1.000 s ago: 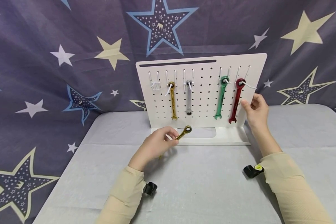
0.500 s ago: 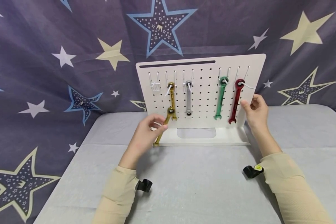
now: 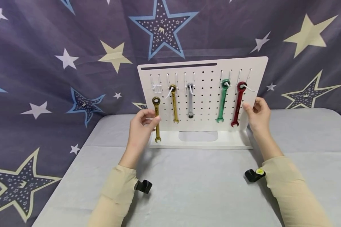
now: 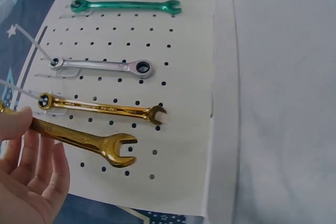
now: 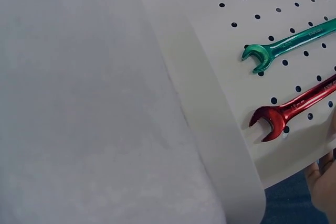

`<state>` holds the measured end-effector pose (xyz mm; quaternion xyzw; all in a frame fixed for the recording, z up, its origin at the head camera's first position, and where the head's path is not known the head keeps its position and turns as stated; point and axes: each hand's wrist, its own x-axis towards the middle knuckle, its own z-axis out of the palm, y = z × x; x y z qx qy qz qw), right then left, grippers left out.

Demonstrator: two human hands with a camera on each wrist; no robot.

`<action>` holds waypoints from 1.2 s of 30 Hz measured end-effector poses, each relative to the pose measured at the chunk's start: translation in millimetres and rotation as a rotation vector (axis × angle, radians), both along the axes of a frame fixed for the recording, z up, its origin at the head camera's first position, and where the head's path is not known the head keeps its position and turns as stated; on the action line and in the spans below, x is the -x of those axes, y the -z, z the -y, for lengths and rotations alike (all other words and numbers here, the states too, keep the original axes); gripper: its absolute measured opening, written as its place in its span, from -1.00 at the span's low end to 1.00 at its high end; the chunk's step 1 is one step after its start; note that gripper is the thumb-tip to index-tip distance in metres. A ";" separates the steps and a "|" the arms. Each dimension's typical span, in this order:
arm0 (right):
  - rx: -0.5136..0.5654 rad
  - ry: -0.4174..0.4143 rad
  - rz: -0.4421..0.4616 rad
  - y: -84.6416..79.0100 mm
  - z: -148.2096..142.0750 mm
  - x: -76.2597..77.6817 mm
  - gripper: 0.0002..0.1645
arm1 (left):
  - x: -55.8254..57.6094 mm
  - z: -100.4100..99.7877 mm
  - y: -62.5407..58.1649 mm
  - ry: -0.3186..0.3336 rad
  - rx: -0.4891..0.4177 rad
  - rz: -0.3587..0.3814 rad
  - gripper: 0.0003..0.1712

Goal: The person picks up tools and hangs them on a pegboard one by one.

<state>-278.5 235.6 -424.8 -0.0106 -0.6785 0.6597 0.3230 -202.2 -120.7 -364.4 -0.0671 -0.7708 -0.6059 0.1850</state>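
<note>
My left hand (image 3: pixel 142 127) pinches a gold ratcheting combination wrench (image 3: pixel 157 134) between thumb and fingers. The wrench stands nearly upright, ring end up and open jaw down, in front of the left part of a white pegboard (image 3: pixel 240 63). Just above its ring is a white wire hook (image 3: pixel 157 88) with no wrench on it. At the board's right edge, my right hand (image 3: pixel 260 118) grips the board, thumb at the front and fingers partly hidden behind. Only a bit of that hand shows in the right wrist view.
On other hooks hang a second gold wrench (image 3: pixel 174 105), a silver wrench (image 3: pixel 190 102), a green wrench (image 3: pixel 222 102) and a red wrench (image 3: pixel 238 105). The board's base (image 3: pixel 230 140) rests on a grey-covered table (image 3: pixel 199 183). A star-patterned cloth (image 3: pixel 82 63) hangs behind.
My left hand has moved left and up with the gold wrench, which has turned from slanted to nearly upright. The right hand has stayed at the board's edge.
</note>
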 end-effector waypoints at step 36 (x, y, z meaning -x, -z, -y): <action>-0.058 -0.010 0.034 -23.8 10.8 -24.2 -0.62 | 42.6 0.7 -3.3 -0.088 -0.073 -0.043 -0.74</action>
